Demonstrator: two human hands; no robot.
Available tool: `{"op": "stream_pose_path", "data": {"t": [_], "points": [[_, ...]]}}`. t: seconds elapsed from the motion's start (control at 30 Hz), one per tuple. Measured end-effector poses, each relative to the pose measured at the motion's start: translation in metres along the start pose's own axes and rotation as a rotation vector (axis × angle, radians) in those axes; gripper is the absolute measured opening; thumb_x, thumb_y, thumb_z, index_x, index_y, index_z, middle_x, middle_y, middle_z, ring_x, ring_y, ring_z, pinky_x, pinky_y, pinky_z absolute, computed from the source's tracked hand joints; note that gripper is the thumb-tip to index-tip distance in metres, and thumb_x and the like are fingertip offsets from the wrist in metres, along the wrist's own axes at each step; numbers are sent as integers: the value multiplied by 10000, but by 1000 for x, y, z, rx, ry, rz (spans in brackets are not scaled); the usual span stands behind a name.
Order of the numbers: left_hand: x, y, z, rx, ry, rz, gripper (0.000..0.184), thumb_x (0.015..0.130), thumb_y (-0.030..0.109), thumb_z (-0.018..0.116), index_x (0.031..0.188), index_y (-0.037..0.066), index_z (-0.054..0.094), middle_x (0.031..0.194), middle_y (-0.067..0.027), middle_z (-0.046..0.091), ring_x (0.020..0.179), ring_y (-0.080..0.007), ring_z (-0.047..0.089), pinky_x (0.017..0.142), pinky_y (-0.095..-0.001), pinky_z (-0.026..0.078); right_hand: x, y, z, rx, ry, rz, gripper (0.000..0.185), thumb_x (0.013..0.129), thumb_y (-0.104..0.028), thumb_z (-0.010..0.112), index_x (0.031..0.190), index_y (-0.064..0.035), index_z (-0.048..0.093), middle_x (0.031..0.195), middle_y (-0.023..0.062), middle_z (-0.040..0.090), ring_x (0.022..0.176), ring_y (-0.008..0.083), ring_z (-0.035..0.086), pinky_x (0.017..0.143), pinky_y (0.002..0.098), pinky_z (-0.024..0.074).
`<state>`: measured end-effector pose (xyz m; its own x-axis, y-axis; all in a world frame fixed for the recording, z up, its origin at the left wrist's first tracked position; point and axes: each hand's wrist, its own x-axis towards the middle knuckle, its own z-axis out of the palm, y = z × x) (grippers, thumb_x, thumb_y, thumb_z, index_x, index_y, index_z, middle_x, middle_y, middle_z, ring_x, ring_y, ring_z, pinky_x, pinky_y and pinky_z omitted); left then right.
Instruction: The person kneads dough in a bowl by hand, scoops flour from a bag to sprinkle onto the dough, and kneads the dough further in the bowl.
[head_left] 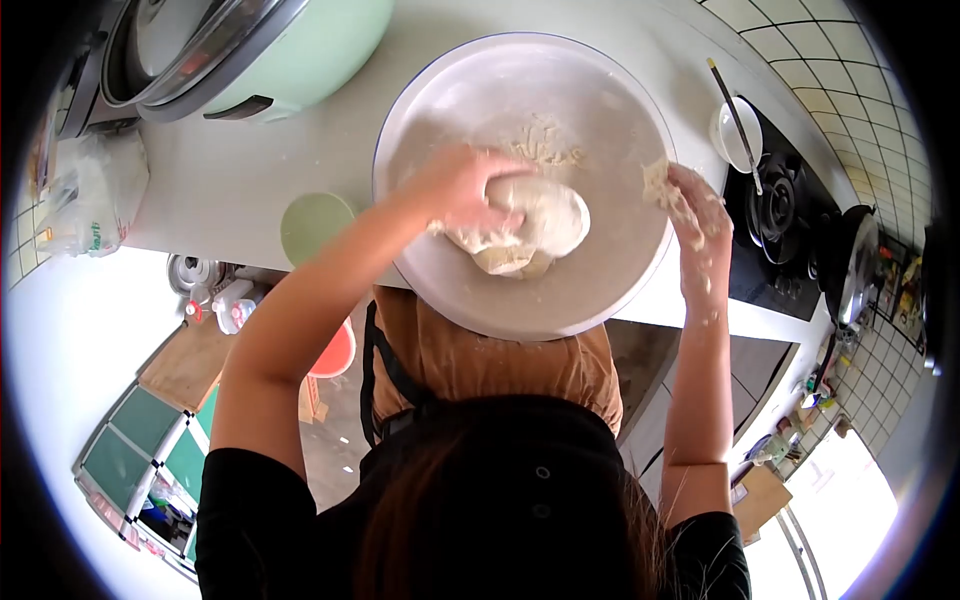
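Note:
A pale lump of dough [545, 222] lies a little below the middle of a wide, light-coloured basin [620, 290] with a thin blue edge. My left hand [470, 190] grips the lump from its left side, thumb and fingers curved over it. Loose dough crumbs [545, 148] are stuck to the basin floor just above. At the basin's right rim is my right hand [700, 212], its fingers bent over the edge and coated with sticky dough. Some of its fingertips are hidden under that dough.
A green cup or bowl [316, 228] stands left of the basin, with a mint-green cooker [300, 75] behind it. Rightward are a white bowl [737, 135] with a stick-like utensil [733, 120] across it and a black gas stove [775, 215].

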<state>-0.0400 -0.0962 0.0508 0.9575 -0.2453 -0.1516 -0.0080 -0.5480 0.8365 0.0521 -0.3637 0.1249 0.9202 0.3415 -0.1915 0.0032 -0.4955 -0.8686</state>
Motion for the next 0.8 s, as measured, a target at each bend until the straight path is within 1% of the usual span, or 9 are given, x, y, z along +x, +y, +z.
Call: {"op": "stream_pose_path", "data": {"t": [0.17,0.23,0.37,0.43,0.53,0.63,0.73,0.77,0.8], "points": [[40,-16,-2,-417,50,-400,467,755,278,691,1148,39,614,1029,-121,663,925,-175,626,829,-295,487,-57,-17,27,99,-27,-44,285,866,-87,577,1136,3,576,1101,113,596,1047,209,573,902,334,464],[46,-24,0,-464,84,-410,452,770,304,683,1121,23,626,977,-119,675,868,-176,633,797,-303,494,-74,-5,59,152,-145,-34,287,861,-70,555,1143,-16,569,1143,129,571,1106,228,544,924,356,457],[47,-32,3,-520,116,-356,460,776,331,679,1098,5,633,960,-115,681,847,-177,637,784,-312,494,-69,39,122,-475,-311,-478,279,881,-142,510,1139,-62,581,1175,189,555,1207,306,473,996,377,404],[44,-26,-2,-517,109,-334,462,773,332,682,1097,7,634,959,-110,682,861,-175,635,797,-311,487,-60,45,139,-656,-328,-456,282,887,-181,503,1130,-74,598,1170,199,569,1211,326,464,1013,371,385],[43,-28,-4,-477,73,-371,454,802,304,674,1136,4,610,1029,-107,655,926,-154,606,824,-298,474,-43,40,99,-590,-563,-875,360,802,-9,597,1159,-51,591,1222,144,556,1131,239,531,969,329,443],[42,-25,-1,-478,121,-413,476,773,355,680,1106,18,634,983,-120,673,897,-180,629,803,-316,482,-40,-6,65,-137,-595,-18,269,825,-7,579,1091,-17,622,1156,146,607,1071,227,583,918,319,470],[43,-33,4,-476,123,-414,491,770,375,680,1110,23,633,999,-137,667,905,-203,629,807,-329,478,-37,-16,53,-171,-425,80,254,851,-111,598,1085,-13,617,1026,130,656,911,215,646,807,317,502],[44,-36,4,-419,123,-386,502,766,389,680,1107,24,635,999,-155,664,904,-229,632,814,-342,476,-35,-20,58,-75,-321,82,189,833,-55,616,1015,-8,633,959,126,663,813,198,656,735,286,511],[44,-35,3,-419,120,-393,504,764,393,681,1105,25,636,994,-158,665,902,-235,633,815,-346,476,-33,-19,66,-76,-305,92,174,827,-47,617,995,-5,629,937,124,658,800,203,652,730,292,511]]}}
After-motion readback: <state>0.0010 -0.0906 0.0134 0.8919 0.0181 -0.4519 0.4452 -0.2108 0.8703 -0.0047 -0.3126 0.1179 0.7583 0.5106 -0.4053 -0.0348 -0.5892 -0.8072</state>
